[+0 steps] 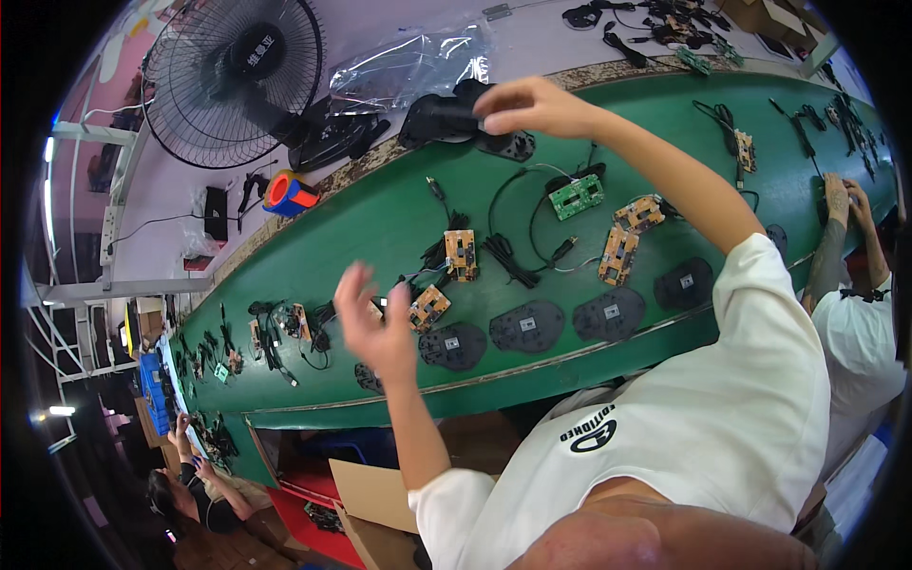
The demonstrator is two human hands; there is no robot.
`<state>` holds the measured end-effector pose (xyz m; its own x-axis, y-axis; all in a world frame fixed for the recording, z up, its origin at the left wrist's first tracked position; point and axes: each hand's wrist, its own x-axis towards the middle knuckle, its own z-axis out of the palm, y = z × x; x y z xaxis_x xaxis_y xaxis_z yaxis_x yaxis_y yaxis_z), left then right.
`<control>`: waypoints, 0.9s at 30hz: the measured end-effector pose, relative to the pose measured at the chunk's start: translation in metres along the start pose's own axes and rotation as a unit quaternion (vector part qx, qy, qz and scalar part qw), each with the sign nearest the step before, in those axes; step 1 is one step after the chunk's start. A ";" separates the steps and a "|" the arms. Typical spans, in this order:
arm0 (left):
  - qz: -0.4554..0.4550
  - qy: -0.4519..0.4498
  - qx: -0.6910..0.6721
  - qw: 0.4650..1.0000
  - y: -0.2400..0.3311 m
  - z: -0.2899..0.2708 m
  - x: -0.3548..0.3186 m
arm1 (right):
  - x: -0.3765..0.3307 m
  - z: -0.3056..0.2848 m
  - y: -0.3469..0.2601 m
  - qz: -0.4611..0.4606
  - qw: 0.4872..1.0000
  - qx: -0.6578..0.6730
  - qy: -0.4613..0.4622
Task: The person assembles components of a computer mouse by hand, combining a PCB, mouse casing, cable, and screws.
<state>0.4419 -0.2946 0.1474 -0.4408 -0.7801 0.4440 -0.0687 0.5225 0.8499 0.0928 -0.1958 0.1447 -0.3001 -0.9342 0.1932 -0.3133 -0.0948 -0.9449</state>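
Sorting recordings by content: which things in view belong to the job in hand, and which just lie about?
Likely job things:
black pieces beside the right hand
row of black shells
brown circuit boards near the left hand
green circuit board

Apparently just about:
fan
clear plastic bag
blue-and-orange object

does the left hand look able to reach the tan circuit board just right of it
Probably yes: the left hand is open, and the tan circuit board lies close by, nothing visibly covering it.
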 end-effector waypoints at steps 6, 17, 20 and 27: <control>-0.063 -0.198 -0.135 0.969 0.032 0.061 0.034 | -0.019 0.026 -0.021 0.067 0.939 0.108 -0.321; -0.266 -0.047 -0.301 0.915 0.014 0.046 0.010 | 0.114 -0.107 0.179 -0.146 0.825 -0.490 0.242; -0.241 -0.054 -0.307 0.919 0.016 0.048 0.011 | 0.117 -0.124 0.183 -0.032 0.848 -0.507 0.151; -0.217 -0.060 -0.305 0.925 0.022 0.042 -0.004 | 0.074 -0.101 0.145 -0.052 0.874 -0.443 0.192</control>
<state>0.4050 -0.2655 0.1523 -0.5883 -0.8084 0.0193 0.2393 -0.1513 0.9591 -0.0658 -0.2438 0.0489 -0.4551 -0.7361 0.5010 -0.8810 0.2906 -0.3734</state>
